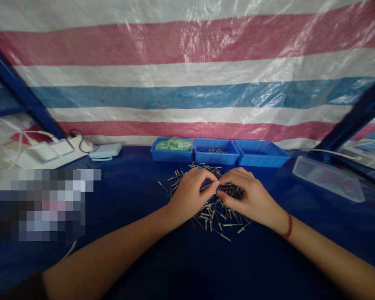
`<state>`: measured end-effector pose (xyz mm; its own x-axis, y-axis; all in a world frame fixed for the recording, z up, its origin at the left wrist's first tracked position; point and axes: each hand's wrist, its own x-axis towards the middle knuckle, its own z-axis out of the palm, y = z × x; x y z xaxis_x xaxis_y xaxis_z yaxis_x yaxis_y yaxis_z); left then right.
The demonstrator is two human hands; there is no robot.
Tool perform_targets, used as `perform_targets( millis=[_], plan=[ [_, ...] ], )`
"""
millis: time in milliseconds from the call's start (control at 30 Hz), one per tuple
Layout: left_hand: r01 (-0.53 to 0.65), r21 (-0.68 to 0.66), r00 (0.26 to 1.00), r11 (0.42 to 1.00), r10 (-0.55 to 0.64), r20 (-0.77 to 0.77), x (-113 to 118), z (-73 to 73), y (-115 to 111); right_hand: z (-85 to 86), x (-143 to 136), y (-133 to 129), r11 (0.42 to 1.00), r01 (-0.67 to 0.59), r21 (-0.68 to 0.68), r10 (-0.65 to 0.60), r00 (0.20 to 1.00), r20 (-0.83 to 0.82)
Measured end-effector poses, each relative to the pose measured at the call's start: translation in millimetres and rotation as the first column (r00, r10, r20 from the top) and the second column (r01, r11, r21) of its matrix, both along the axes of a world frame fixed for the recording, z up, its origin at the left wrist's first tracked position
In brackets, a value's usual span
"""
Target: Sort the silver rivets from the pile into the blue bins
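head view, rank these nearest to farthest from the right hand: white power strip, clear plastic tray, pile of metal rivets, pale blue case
From the right hand:
1. Pile of metal rivets: right by the fingers, partly beneath them
2. Clear plastic tray: off to the right
3. Pale blue case: back left
4. White power strip: farther left

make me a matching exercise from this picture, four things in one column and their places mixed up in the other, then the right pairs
Things
1. red bracelet
2. green packets
3. heap of rivets
4. clear plastic piece

Places
A. inside the left blue bin
B. to the right of the right blue bin
C. around the right wrist
D. under and around the left hand and right hand

Pairs: 1-C, 2-A, 3-D, 4-B
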<state>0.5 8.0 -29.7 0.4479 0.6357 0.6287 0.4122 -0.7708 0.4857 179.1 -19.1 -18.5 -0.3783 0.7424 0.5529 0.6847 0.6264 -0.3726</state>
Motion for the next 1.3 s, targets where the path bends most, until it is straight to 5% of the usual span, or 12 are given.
perform_targets(
  millis=[167, 400, 700, 1300],
  plan=[
    [0.158, 0.096, 0.985, 0.983, -0.164, 0.061, -1.3, 1.4, -2.3, -0.2, -6.0, -4.0, 0.999, -0.053, -0.012, 0.053, 0.998, 0.024],
    [0.075, -0.018, 0.989, 0.997, -0.072, 0.125, -0.6, 3.1, -0.7, 1.3, -4.3, -6.3, 1.000, -0.005, 0.009, 0.006, 0.988, -0.152],
    [0.093, 0.013, 0.988, 0.996, -0.093, 0.126, -1.3, 0.2, -1.2, 4.1, -5.2, -9.3, 1.000, -0.019, 0.000, 0.018, 0.959, -0.284],
    [0.113, 0.037, 0.988, 0.993, -0.117, 0.099, -1.5, 1.8, -1.2, 6.3, -6.2, -10.8, 1.000, -0.018, 0.006, 0.019, 0.955, -0.296]
  ],
)
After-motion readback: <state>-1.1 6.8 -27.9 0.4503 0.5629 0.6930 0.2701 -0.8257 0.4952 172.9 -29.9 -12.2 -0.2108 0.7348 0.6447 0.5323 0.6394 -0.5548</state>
